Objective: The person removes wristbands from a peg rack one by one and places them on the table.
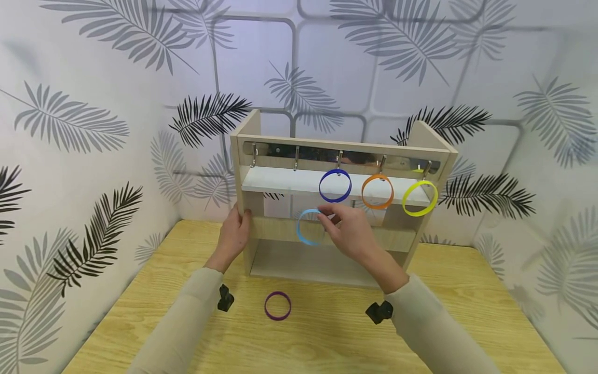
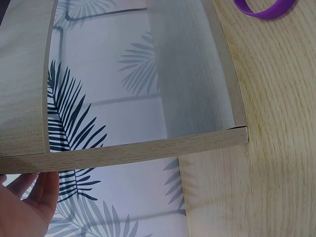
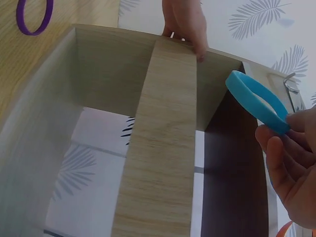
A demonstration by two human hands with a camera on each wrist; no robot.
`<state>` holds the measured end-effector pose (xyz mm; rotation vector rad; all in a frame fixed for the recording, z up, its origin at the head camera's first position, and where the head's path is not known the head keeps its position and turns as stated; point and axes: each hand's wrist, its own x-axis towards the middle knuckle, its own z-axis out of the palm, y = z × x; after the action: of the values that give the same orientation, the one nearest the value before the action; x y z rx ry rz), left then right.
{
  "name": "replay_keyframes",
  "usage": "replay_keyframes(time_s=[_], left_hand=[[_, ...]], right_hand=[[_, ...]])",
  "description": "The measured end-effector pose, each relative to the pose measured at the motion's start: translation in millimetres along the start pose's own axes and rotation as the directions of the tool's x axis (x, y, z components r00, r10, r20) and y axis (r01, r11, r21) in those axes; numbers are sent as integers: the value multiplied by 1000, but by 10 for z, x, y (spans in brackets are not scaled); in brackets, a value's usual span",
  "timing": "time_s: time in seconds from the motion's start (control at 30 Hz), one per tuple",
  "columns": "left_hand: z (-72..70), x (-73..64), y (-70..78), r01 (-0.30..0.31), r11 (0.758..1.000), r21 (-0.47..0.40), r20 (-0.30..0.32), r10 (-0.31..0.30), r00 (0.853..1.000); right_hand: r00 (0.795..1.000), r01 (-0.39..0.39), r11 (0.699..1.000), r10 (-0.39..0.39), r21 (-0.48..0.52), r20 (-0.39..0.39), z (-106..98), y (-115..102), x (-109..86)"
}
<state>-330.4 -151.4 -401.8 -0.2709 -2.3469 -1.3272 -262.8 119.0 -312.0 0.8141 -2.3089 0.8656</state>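
My right hand (image 1: 350, 231) pinches a light blue silicone wristband (image 1: 308, 227) by its right edge, in front of the small wooden shelf (image 1: 289, 262) and below its hook rail. In the right wrist view the light blue wristband (image 3: 256, 101) hangs tilted from thumb and fingertips. My left hand (image 1: 234, 231) grips the shelf's left side panel (image 2: 123, 152), its thumb at the front edge. From the hooks hang a dark blue wristband (image 1: 335, 200), an orange wristband (image 1: 377, 206) and a yellow wristband (image 1: 419, 213). The two leftmost hooks (image 1: 296, 157) are bare.
On the wooden table (image 1: 327, 332) in front of the shelf lies a purple wristband (image 1: 277, 318). A white inner board (image 1: 285, 180) runs behind the hooks. Leaf-patterned walls (image 1: 327, 62) stand behind and at both sides.
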Motion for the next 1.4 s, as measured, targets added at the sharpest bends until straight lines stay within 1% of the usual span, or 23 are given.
replay_keyframes(time_s=[0.13, 0.27, 0.43, 0.57, 0.73, 0.87, 1.03, 1.23, 1.4], left_hand=[[-4, 0, 8, 4, 1000, -4, 3, -4, 1000], [-9, 0, 8, 18, 1000, 1, 7, -18, 1000], [-21, -5, 16, 19, 1000, 4, 9, -19, 1000], [-23, -4, 23, 19, 1000, 6, 8, -19, 1000], [-23, -13, 33, 15, 1000, 5, 15, -15, 1000], [-24, -18, 37, 18, 1000, 2, 22, -18, 1000], [-24, -14, 39, 20, 1000, 13, 20, -20, 1000], [-28, -16, 40, 18, 1000, 12, 18, -18, 1000], [-19, -15, 27, 15, 1000, 4, 13, -15, 1000]], right_hand=[[1000, 9, 1000, -8, -20, 15, 35, 60, -77], [999, 0, 999, 2, -37, 35, 90, 141, -163], [994, -52, 998, 55, -32, 91, 149, 237, -281], [987, -80, 997, 82, -22, 136, 207, 319, -369], [975, -114, 993, 117, -23, 190, 285, 406, -492], [964, -127, 991, 132, -40, 229, 351, 472, -592], [946, -155, 987, 159, -37, 281, 440, 537, -707], [932, -150, 988, 157, -46, 326, 531, 597, -815], [913, -156, 985, 170, -67, 372, 611, 645, -903]])
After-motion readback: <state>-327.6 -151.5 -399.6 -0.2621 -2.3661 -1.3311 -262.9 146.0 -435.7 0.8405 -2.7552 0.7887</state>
